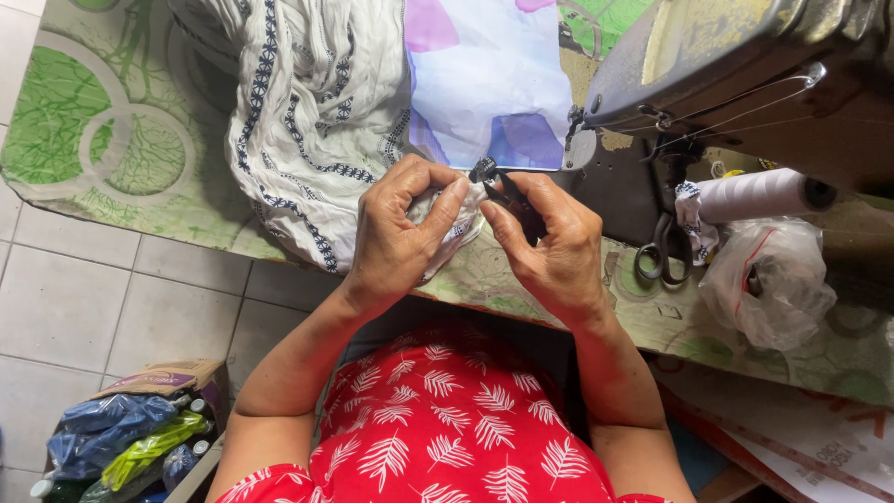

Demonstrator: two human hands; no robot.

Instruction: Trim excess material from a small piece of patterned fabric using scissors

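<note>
The white patterned cloth lies over the near edge of the sewing table, and a small fold of it is pinched shut by the left hand. The right hand, fingers closed, holds a small dark cutting tool touching that fold. I think the tip may nick the cloth or a fingertip, because both hands are so close. Scissors lie near the sewing machine.
</note>
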